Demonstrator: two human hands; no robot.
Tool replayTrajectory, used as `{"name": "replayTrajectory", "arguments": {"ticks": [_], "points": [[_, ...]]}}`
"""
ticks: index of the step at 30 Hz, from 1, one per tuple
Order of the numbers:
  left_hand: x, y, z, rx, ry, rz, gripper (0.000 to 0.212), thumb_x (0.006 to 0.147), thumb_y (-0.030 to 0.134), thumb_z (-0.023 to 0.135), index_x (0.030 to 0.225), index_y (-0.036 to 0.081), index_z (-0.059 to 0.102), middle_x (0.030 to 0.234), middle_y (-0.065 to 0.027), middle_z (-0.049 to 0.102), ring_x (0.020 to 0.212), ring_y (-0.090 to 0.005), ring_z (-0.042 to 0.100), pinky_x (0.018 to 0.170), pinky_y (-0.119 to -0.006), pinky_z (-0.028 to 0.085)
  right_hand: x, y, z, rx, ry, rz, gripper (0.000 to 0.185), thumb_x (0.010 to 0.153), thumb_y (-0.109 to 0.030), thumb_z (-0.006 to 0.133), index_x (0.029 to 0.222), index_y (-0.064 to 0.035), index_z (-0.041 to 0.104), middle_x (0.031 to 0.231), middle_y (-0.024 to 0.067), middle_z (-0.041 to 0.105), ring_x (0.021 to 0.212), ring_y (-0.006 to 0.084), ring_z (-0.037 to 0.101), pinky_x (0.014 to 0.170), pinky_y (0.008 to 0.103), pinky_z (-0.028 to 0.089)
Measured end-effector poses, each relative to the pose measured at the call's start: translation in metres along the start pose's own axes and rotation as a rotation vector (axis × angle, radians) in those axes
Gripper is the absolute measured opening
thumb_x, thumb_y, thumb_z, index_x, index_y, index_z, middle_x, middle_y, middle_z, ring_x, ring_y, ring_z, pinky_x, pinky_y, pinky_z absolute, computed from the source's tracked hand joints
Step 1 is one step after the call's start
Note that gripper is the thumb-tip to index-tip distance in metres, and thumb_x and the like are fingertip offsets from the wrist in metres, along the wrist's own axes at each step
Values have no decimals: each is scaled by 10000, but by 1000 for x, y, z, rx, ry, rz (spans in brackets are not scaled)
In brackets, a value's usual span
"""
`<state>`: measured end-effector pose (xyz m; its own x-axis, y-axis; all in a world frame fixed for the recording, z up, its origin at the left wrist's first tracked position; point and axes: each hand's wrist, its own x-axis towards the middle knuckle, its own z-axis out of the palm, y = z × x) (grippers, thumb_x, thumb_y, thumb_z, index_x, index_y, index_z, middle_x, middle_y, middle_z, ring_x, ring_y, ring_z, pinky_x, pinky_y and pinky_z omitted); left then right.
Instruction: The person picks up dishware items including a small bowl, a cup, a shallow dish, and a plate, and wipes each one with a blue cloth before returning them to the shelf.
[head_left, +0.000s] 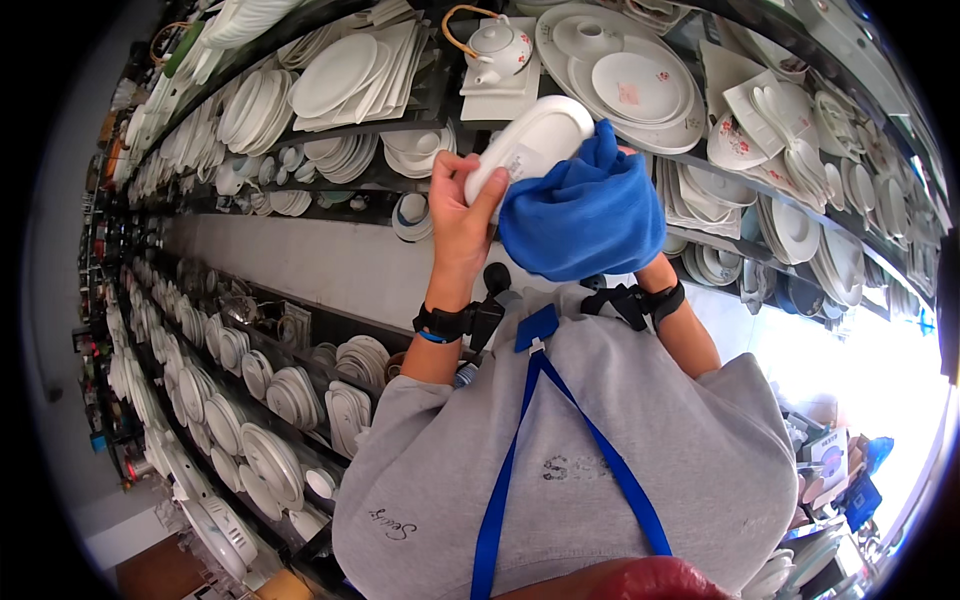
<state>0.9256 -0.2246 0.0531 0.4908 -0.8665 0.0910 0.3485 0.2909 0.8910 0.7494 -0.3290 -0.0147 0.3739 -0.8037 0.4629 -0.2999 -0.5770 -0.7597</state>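
Note:
My left hand (465, 214) grips a white oval ceramic dish (536, 139) by its left end, the thumb on its face beside a label. A bunched blue cloth (585, 210) hangs over the right part of the dish. My right hand (627, 152) is mostly hidden behind this cloth; only a bit of a fingertip and the wrist show, and the cloth seems to be held in it. Beyond the dish, a white teapot (501, 49) with a cane handle stands on square plates on the shelf.
Shelves of white crockery line both sides of a narrow aisle (337, 251). Large oval platters (679, 139) lie close beyond my right hand. Stacked plates (334, 79) are on the left of the far shelf. More plates (274, 465) stand on the shelves at lower left.

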Motion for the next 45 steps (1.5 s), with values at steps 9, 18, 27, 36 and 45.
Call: {"name": "replayTrajectory", "arguments": {"ticks": [9, 18, 27, 36, 45], "points": [[-28, -33, 25, 195, -355, -61, 744, 973, -10, 645, 1594, 44, 238, 1346, -149, 566, 1140, -217, 654, 972, -307, 536, -9, 12, -44, 207, -219, -9, 620, 799, -126, 858, 1290, -53, 486, 1222, 73, 551, 1130, 136, 557, 996, 295, 467], [-44, -70, 9, 117, -452, -185, 590, 1064, 314, 533, 1570, 72, 350, 1473, -99, 532, 1356, -214, 526, 1155, -363, 419, -2, -26, -71, 702, -524, 37, 689, 811, -191, 839, 1391, -68, 488, 1271, 69, 588, 1171, 165, 586, 1070, 311, 421], [-20, -61, 1, -567, -275, -512, 527, 1124, 429, 376, 1483, 61, 492, 1411, -98, 618, 1278, -246, 610, 1113, -415, 478, 8, -18, -72, 848, 177, 19, 653, 830, -76, 759, 1420, -87, 480, 1370, 164, 562, 1193, 307, 619, 1028, 427, 503], [-16, -55, 12, -331, -161, -489, 694, 1111, 538, 306, 1513, -15, 427, 1429, -173, 585, 1315, -281, 580, 1123, -415, 468, -1, -47, -77, 292, -507, -226, 572, 646, 2, 677, 1207, -111, 689, 1005, 133, 631, 921, 382, 655, 788, 415, 532], [-42, -57, -4, -38, 37, -366, 649, 1092, 472, 460, 1524, -7, 382, 1404, -186, 592, 1248, -304, 628, 1059, -428, 517, -5, -6, -91, 395, -80, 90, 618, 720, -26, 705, 1328, -43, 592, 1189, 137, 685, 1094, 240, 668, 953, 337, 513]]}}
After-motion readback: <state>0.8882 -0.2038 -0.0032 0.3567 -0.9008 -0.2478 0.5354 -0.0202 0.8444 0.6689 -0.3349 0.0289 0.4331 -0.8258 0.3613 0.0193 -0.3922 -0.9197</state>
